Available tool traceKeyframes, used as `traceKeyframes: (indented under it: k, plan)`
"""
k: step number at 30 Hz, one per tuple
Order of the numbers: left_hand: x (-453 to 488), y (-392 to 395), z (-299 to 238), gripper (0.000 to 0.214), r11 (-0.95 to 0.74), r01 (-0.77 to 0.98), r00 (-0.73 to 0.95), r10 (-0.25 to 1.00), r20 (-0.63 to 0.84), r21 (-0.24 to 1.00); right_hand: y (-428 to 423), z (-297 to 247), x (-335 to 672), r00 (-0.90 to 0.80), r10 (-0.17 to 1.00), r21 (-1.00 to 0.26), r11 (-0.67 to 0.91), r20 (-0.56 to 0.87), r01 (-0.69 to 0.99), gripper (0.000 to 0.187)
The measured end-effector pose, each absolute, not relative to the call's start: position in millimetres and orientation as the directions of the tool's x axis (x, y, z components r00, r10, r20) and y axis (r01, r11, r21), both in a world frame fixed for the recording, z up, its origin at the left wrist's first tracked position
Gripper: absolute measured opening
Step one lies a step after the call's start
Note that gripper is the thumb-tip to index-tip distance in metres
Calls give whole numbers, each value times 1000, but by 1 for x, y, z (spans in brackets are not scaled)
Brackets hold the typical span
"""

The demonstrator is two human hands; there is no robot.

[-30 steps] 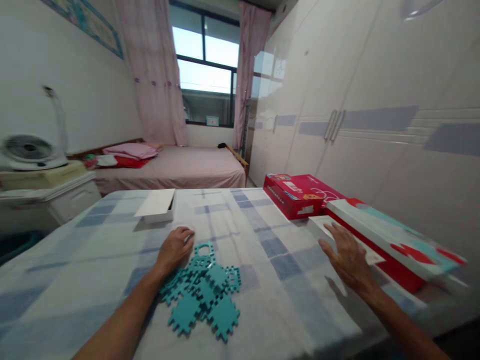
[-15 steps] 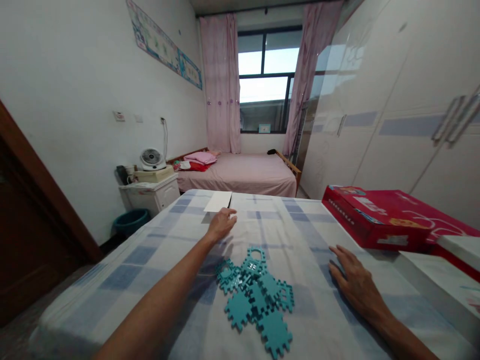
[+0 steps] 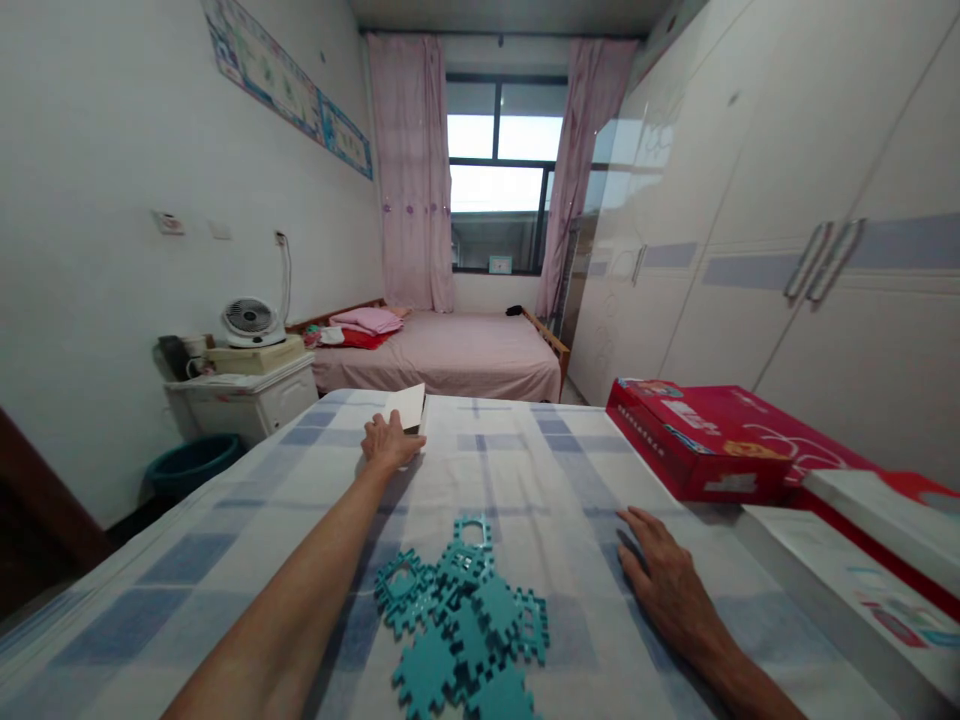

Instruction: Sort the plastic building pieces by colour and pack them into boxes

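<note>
My left hand (image 3: 391, 442) reaches to the far side of the table. Its fingers curl over the near part of a white card or thin booklet (image 3: 409, 403), with the thumb out to the right. The white piece looks tilted, with a dark gap under its right part; the hand hides its near edge. Closer to me lies a loose pile of teal interlocking plastic tiles (image 3: 457, 620) with toothed edges, some solid and some with cut-out centres. To the right of the pile, my right hand (image 3: 664, 570) rests open on the checked cloth, holding nothing.
A red box (image 3: 697, 440) sits at the table's right side. In front of it is a white box (image 3: 847, 590) with printing on it. The blue-and-white tablecloth (image 3: 247, 545) covers the table. Beyond stand a bed (image 3: 450, 350) and, at left, a cabinet (image 3: 262, 395) with a fan.
My left hand has come down onto the white card, which now looks tilted. The right hand stays on the cloth. The whole view has shifted so that things appear further left.
</note>
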State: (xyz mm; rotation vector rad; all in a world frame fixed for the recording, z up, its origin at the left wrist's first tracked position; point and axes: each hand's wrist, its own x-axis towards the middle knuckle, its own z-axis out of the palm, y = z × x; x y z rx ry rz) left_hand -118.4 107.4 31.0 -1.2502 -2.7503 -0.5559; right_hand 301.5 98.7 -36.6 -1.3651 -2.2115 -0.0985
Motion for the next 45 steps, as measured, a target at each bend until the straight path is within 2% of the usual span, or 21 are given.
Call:
traceKeyframes:
  k: [4,10,12,16,20,23,32,35,38,41,43,45]
  plan:
    - [-117,107,23,55,556,773,-631,728,270,305,96,-31,300,-371,804,-207,506,464,838,41]
    - [-105,102,29,53,534,776,-628,700,339,336,96,-30,300,-368,799,-239,520,476,820,40]
    - [-88,99,36,52,450,834,-550,729,408,320,95,-30,299,-356,810,-261,510,465,820,40]
    - [-30,81,50,52,165,953,-279,807,520,255,92,-29,296,-331,837,-309,484,435,819,41]
    - [38,55,52,51,-77,966,-52,879,474,249,88,-27,295,-326,837,-349,493,440,797,41]
    - [75,40,47,44,-174,950,55,911,409,261,86,-26,294,-323,833,-384,506,448,772,41]
    - [114,27,38,37,-242,932,170,949,267,268,83,-19,295,-352,775,-479,611,525,630,40]
    - [113,32,34,30,-223,913,129,953,275,343,79,-12,294,-342,761,-496,628,551,600,38]
    - [109,42,33,29,-165,778,-15,960,280,607,76,-6,293,-333,746,-520,650,577,554,39]
    - [99,53,40,41,-150,448,-158,957,242,882,69,-3,292,-412,729,-502,679,547,536,38]
    - [83,59,51,46,-163,195,-267,940,213,967,64,-1,290,-503,693,-452,719,516,528,38]
    - [59,64,61,49,-208,11,-401,895,195,978,58,-1,288,-612,634,-398,774,473,493,40]
